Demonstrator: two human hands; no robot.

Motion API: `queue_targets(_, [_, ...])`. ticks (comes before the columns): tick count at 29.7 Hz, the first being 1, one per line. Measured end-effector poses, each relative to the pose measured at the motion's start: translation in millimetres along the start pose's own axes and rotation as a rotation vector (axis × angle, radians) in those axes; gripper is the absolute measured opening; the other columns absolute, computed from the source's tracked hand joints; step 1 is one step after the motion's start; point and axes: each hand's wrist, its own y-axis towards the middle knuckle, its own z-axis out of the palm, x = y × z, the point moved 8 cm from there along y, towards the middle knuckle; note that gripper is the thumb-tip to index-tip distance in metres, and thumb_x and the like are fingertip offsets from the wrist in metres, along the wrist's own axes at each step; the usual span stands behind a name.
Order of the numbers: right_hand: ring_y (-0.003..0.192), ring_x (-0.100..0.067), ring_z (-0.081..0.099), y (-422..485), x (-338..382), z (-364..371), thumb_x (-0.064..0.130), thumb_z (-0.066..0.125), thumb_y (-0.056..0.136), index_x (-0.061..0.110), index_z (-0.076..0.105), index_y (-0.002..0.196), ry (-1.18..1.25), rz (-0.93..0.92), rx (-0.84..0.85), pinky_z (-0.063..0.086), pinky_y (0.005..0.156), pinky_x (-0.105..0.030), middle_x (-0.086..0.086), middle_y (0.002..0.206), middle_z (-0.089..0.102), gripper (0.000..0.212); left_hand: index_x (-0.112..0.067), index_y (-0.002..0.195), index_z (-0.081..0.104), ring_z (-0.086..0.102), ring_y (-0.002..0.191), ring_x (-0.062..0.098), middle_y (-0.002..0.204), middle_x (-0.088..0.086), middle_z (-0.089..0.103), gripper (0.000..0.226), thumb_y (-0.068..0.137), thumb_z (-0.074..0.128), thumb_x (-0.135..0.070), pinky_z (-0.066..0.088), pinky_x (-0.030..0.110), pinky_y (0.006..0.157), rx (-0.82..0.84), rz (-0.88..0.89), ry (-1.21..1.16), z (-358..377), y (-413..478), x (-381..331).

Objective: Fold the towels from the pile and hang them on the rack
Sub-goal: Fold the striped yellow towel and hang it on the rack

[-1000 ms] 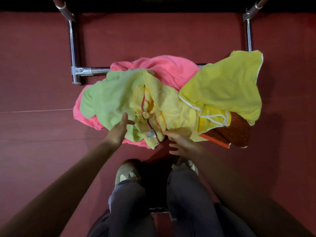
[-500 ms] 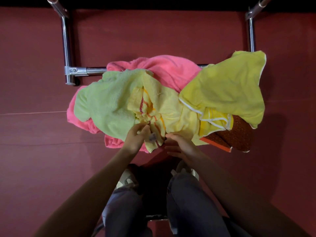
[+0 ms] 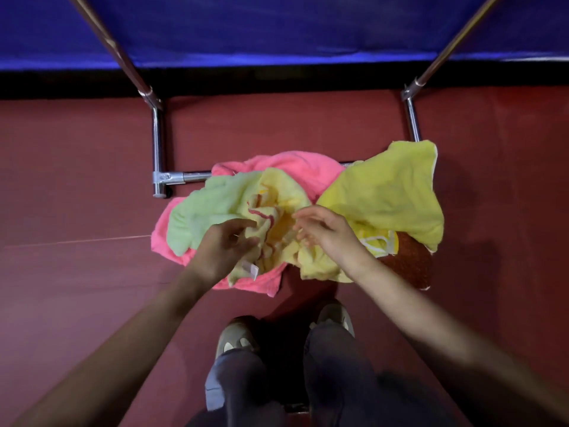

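Towel pile (image 3: 286, 223) sits in a heap on the floor, right in front of the person's feet, w/ both hands down in the mid of it. Left hand (image 3: 220, 249) has thumb & fingers curled, pinching a bunched edge of the striped pale-yellow towel (image 3: 277, 192); cloth hangs out below that hand. Right hand (image 3: 331, 234) lies over the same towel's other side, fingers spread & nearly straight, tips at the cloth, gripping nothing I can see.

Floor (image 3: 77, 180) is dark red, smooth. Blue sheet (image 3: 277, 26) runs along the far side, dark strip under it. Chrome rack (image 3: 158, 149): two tubes slant down from the top corners, bend at the floor, & a low crossbar goes behind the pile.

Pile, biggest first: bright yellow towel (image 3: 388, 192) spread on the right; pink towel (image 3: 295, 167) at the bottom, showing at back & front-left; light green towel (image 3: 206, 211) on the left, over the pink; rust-brown towel (image 3: 406, 260) poking out lower right under the yellow.

Grey shoes (image 3: 237, 337) & dark trouser legs near the lower edge. Small white label (image 3: 250, 269) dangles just below the left hand.
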Motion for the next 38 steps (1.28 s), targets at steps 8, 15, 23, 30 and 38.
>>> queue_targets(8, [0.094,-0.009,0.052,-47,123,16,0.0,0.051,0.087,0.007,0.062,0.102,-0.192,-0.344,0.067,0.039,0.083,-0.013,0.001,0.101,0.058,0.02,-0.031,0.072,0.073,0.062,0.05,0.015,0.061,-0.005,0.071,0.024,0.071,0.051,-0.042,0.031,0.018,0.035,-0.226,0.523,0.82,-71,-77,-145])
queue_targets(15, [0.1,-0.004,0.051,-112,194,20,0.008,0.039,0.094,0.005,0.058,0.113,-0.109,-0.408,0.232,0.038,0.084,-0.003,0.0,0.109,0.057,0.027,-0.028,0.068,0.063,0.057,0.056,-0.01,0.058,-0.026,0.064,0.018,0.082,0.062,-0.017,0.041,0.006,0.055,-0.041,0.495,0.115,-90,-121,-221])
queue_targets(23, [0.102,-0.021,0.053,-162,221,19,0.018,0.039,0.094,-0.003,0.053,0.119,0.12,-0.238,0.354,0.043,0.089,-0.028,-0.016,0.113,0.058,0.035,-0.019,0.086,0.059,0.051,0.051,0.01,0.054,0.001,0.059,0.022,0.066,0.07,-0.016,0.042,0.015,0.048,0.136,0.451,-0.212,-94,-161,-273])
queue_targets(30, [0.068,0.004,0.062,-221,239,20,0.01,0.039,0.093,0.016,0.061,0.089,0.125,-0.248,0.513,0.047,0.063,-0.009,0.012,0.069,0.069,0.023,-0.025,0.091,0.055,0.042,0.034,0.002,0.042,-0.002,0.052,0.028,0.07,0.068,-0.012,0.034,0.014,0.035,0.208,0.445,-0.063,-91,-203,-301])
queue_targets(38, [0.062,0.002,0.062,-269,233,25,0.011,0.042,0.092,0.014,0.06,0.082,0.181,-0.24,0.543,0.049,0.061,-0.011,0.01,0.064,0.068,0.02,-0.027,0.094,0.053,0.048,0.037,0.004,0.045,0.001,0.058,0.033,0.073,0.069,-0.007,0.039,0.017,0.038,0.183,0.485,0.096,-93,-250,-315])
